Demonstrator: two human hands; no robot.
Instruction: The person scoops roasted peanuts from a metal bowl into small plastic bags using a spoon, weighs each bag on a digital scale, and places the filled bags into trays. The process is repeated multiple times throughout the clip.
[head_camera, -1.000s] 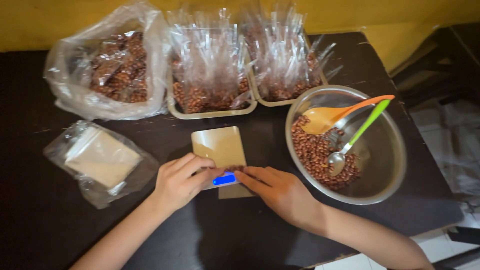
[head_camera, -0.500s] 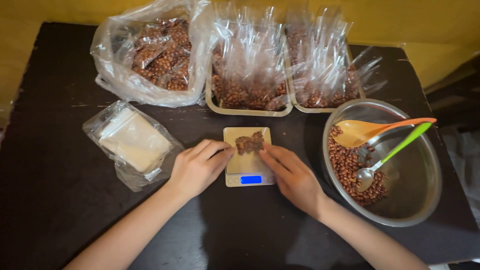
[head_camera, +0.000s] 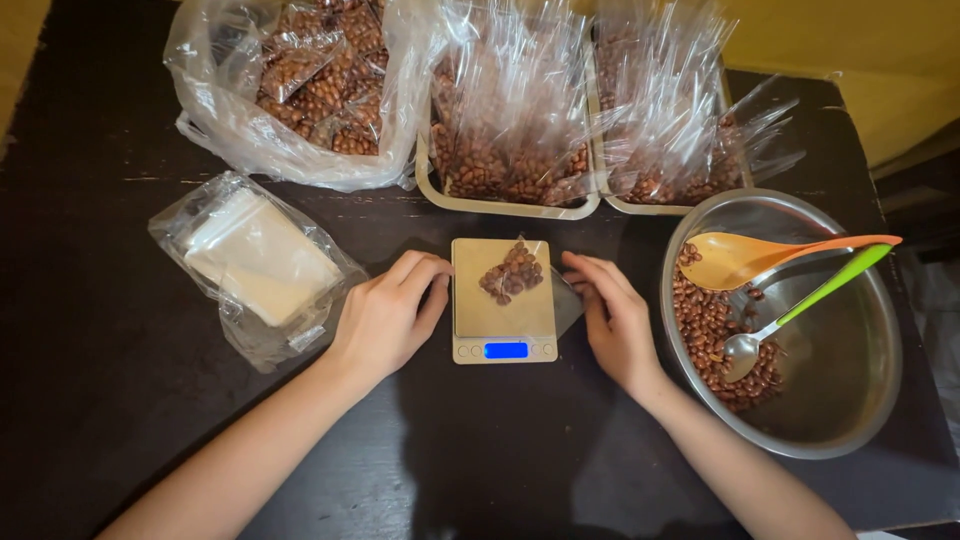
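Reddish-brown peanuts (head_camera: 512, 270) lie on a beige scale (head_camera: 503, 330) with a blue display (head_camera: 505, 350), beside orange (head_camera: 750, 256) and green-handled (head_camera: 800, 305) spoons.

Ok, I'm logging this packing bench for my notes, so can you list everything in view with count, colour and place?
kitchen scale: one, pale gold top with blue display, centre of table
small clear bag of peanuts: one, brown nuts, lying on the scale
steel bowl: one, silver, right side, holding loose peanuts
orange spoon: one, in the bowl
green-handled spoon: one, metal head, in the bowl
trays of filled bags: two, beige, back centre
large plastic bag of packets: one, clear, back left
pack of empty bags: one, clear and white, left
table: one, dark
left hand: touching the scale's left edge
right hand: by the scale's right edge, on the clear bag's end
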